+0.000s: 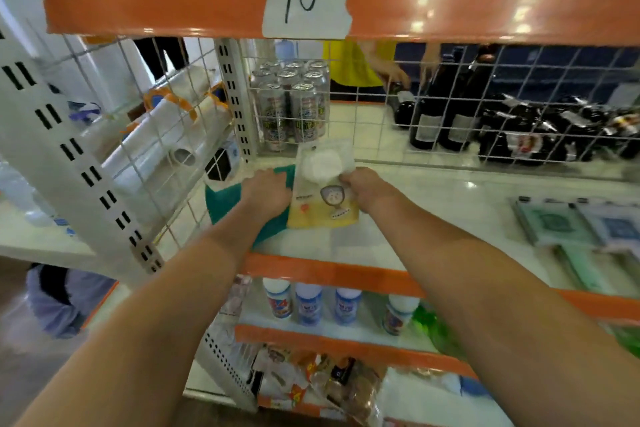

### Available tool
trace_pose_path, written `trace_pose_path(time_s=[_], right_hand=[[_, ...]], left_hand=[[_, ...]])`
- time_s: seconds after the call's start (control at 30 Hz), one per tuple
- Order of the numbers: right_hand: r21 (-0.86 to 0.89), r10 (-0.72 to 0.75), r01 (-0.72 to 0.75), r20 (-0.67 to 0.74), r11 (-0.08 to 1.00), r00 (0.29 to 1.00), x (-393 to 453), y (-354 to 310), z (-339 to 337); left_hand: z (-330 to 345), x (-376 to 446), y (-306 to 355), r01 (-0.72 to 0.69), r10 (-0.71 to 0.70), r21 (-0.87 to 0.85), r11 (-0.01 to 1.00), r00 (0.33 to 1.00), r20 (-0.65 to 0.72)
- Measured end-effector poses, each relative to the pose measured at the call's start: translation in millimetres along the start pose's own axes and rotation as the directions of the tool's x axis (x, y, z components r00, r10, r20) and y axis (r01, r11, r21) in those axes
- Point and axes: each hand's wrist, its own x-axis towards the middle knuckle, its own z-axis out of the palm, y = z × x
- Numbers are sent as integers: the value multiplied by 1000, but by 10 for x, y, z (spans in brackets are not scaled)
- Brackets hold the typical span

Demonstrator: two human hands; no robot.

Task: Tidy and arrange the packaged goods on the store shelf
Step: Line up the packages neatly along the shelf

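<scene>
A yellow and clear packet (322, 194) with a cartoon face and white pads inside lies at the left end of the white shelf (433, 204). My right hand (367, 189) pinches its right edge. My left hand (268, 192) grips its left edge and rests on a teal packet (225, 199) that lies under it. Both arms reach in from below. Most of the teal packet is covered by my left hand and the yellow packet.
Flat packaged goods (571, 224) lie at the shelf's right. Behind a wire grid (381, 121) stand cans (294, 107) and dark bottles (450, 121), with another person's hands beyond. An orange rail with a paper label "10" (304, 0) hangs overhead. Bottles (308, 305) fill the shelf below.
</scene>
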Motion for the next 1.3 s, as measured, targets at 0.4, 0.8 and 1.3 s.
trace_pose_path(time_s=[0.4,0.8,1.3], right_hand=[[267,102,-63,-137,962,985,-375,629,-1126],[248,159,-91,-267,964,950,-937,1344,-2538],[435,280,-69,-444,898,851,-1194,2350,-3785]], left_hand=[[-147,-102,1293,-170,169,98,981,985,21],[-283,-333,2943,-329,330,48,943,944,-19],[-344,-213,4576,-562,564,61,825,826,-10]])
